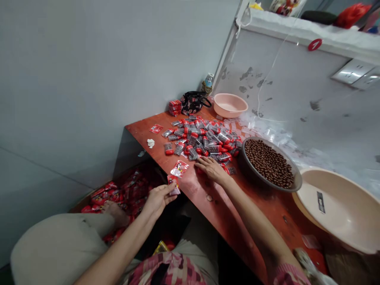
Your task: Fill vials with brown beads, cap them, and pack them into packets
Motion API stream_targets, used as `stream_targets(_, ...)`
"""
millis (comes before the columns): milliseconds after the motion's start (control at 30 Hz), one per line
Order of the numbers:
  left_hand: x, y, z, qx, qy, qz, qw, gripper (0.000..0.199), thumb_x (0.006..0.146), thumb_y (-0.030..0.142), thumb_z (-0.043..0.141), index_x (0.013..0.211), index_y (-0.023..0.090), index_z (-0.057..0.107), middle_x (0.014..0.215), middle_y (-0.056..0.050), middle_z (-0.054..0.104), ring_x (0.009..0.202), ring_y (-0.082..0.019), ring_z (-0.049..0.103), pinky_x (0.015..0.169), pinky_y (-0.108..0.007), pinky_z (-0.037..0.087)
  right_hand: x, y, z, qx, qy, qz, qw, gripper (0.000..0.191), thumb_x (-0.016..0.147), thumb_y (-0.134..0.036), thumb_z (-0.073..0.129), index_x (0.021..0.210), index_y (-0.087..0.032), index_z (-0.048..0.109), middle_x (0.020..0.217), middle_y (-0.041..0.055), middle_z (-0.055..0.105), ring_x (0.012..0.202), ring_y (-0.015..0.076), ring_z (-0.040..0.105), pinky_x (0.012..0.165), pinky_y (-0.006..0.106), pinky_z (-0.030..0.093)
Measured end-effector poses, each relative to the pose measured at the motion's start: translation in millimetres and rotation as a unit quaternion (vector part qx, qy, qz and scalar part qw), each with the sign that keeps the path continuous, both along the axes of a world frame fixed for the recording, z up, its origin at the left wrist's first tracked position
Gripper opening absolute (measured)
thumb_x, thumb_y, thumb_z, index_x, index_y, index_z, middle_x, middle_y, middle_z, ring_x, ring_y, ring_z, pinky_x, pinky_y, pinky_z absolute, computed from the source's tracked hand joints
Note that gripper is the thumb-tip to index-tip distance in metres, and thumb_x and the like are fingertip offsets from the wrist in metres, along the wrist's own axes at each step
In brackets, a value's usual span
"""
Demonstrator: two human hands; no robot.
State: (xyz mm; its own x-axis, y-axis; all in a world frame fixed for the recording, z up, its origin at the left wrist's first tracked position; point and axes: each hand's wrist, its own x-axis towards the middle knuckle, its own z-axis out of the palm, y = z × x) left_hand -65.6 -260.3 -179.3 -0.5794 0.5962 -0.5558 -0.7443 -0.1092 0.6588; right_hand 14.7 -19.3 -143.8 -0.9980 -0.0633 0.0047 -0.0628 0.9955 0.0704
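My left hand (158, 201) is closed, pinching a small red printed packet (173, 180) at the table's front edge. Just beyond it, another red and white packet (179, 169) lies flat on the red table (204, 198). My right hand (212, 170) reaches to the near side of a heap of small clear containers with red caps (209, 138), which hold dark balls. Its fingers are stretched out over the nearest containers, and a bit of red shows beneath them. What lies right under the palm is partly hidden.
To the right stand a grey basin of brown balls (268, 163) and a large peach basin (341, 206). A smaller pink basin (230, 105), black handbag (192, 103) and red boxes (175, 107) are at the back. Filled red packets (118, 196) lie below, beside a bare foot.
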Motion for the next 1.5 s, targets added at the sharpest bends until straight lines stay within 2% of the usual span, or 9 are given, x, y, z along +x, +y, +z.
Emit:
stream_targets(233, -4.4, 11.0, 2.2, 0.026, -0.112, 0.139, 0.984, 0.005, 0.072, 0.015, 0.062, 0.072, 0.01, 0.061, 0.062, -0.006, 0.065, 0.059, -0.015, 0.064, 0.056, -0.026, 0.055, 3.6, -21.9, 2.5, -0.212, 0.134, -0.101, 0.963, 0.027, 0.083, -0.011, 0.039, 0.104, -0.016, 0.055, 0.105, 0.0109, 0.059, 0.102, 0.0243, 0.049, 0.09, 0.039, 0.032)
stream_targets(333, -6.6, 13.0, 5.0, 0.039, -0.136, 0.171, 0.975, 0.005, 0.073, 0.015, 0.061, 0.074, 0.01, 0.06, 0.064, -0.006, 0.065, 0.064, -0.017, 0.065, 0.061, -0.028, 0.055, 12.3, -60.8, 4.9, -0.25, 0.161, -0.142, 0.944, 0.026, 0.087, -0.02, 0.034, 0.106, -0.013, 0.052, 0.093, 0.0109, 0.062, 0.085, 0.0214, 0.057, 0.075, 0.034, 0.043)
stream_targets(433, -7.4, 14.7, 6.1, 0.06, -0.142, 0.185, 0.971, 0.005, 0.073, 0.014, 0.061, 0.077, 0.012, 0.059, 0.063, -0.005, 0.064, 0.062, -0.017, 0.065, 0.062, -0.029, 0.055, 26.5, -110.0, -1.5, -0.321, 0.15, -0.146, 0.924, 0.024, 0.089, -0.023, 0.032, 0.103, -0.018, 0.052, 0.068, -0.0005, 0.062, 0.057, 0.0111, 0.058, 0.056, 0.021, 0.045)
stream_targets(500, -6.7, 16.4, 6.5, 0.074, -0.141, 0.185, 0.97, 0.005, 0.072, 0.014, 0.061, 0.077, 0.012, 0.059, 0.063, -0.004, 0.064, 0.06, -0.017, 0.065, 0.06, -0.029, 0.055, 33.9, -137.3, -8.1, -0.451, 0.148, -0.196, 0.858, 0.023, 0.088, -0.026, 0.035, 0.102, -0.019, 0.052, 0.062, -0.0023, 0.06, 0.051, 0.01, 0.057, 0.052, 0.02, 0.044)
stream_targets(600, -3.3, 19.2, 7.6, 0.084, -0.145, 0.18, 0.969, 0.004, 0.072, 0.014, 0.061, 0.073, 0.012, 0.059, 0.064, -0.005, 0.064, 0.058, -0.016, 0.064, 0.054, -0.026, 0.054, 36.8, -159.1, -15.3, -0.541, 0.153, -0.255, 0.787, 0.023, 0.086, -0.03, 0.04, 0.102, -0.02, 0.053, 0.063, -0.0011, 0.06, 0.053, 0.0118, 0.058, 0.051, 0.021, 0.045)
stream_targets(1000, 9.0, 15.6, 19.7, 0.127, -0.011, 0.115, 0.985, 0.02, 0.06, 0.024, 0.072, 0.068, 0.01, 0.06, 0.059, -0.002, 0.063, 0.05, -0.009, 0.056, 0.05, -0.019, 0.045, 25.0, -163.1, -27.2, -0.685, 0.162, -0.26, 0.661, 0.023, 0.083, -0.037, 0.044, 0.093, -0.018, 0.052, 0.064, -0.0016, 0.056, 0.049, 0.011, 0.056, 0.044, 0.021, 0.046)
stream_targets(1300, 11.4, 11.4, 15.4, 0.103, 0.056, 0.026, 0.993, 0.019, 0.06, 0.024, 0.071, 0.07, 0.01, 0.064, 0.064, -0.004, 0.064, 0.056, -0.012, 0.057, 0.054, -0.023, 0.044, 29.3, -164.1, -27.9, -0.605, 0.21, -0.276, 0.717, 0.023, 0.082, -0.033, 0.047, 0.099, -0.019, 0.054, 0.075, 0.0035, 0.059, 0.059, 0.0137, 0.056, 0.054, 0.025, 0.048)
stream_targets(1367, 9.4, 9.2, 16.2, 0.104, 0.075, -0.004, 0.992, 0.018, 0.063, 0.026, 0.068, 0.069, 0.009, 0.064, 0.06, -0.004, 0.063, 0.051, -0.012, 0.056, 0.051, -0.023, 0.043, 29.3, -162.3, -28.8, -0.64, 0.197, -0.267, 0.693, 0.022, 0.082, -0.034, 0.046, 0.097, -0.019, 0.054, 0.069, 0.0015, 0.058, 0.056, 0.0129, 0.056, 0.051, 0.024, 0.047)
stream_targets(1500, 3.2, 5.2, 16.6, 0.097, 0.112, -0.065, 0.987, 0.021, 0.066, 0.028, 0.066, 0.062, 0.008, 0.064, 0.053, -0.005, 0.061, 0.044, -0.012, 0.052, 0.045, -0.024, 0.042, 27.1, -157.5, -30.8, -0.761, 0.129, -0.227, 0.593, 0.022, 0.083, -0.037, 0.043, 0.086, -0.018, 0.053, 0.065, -0.0008, 0.057, 0.045, 0.0098, 0.053, 0.042, 0.021, 0.042)
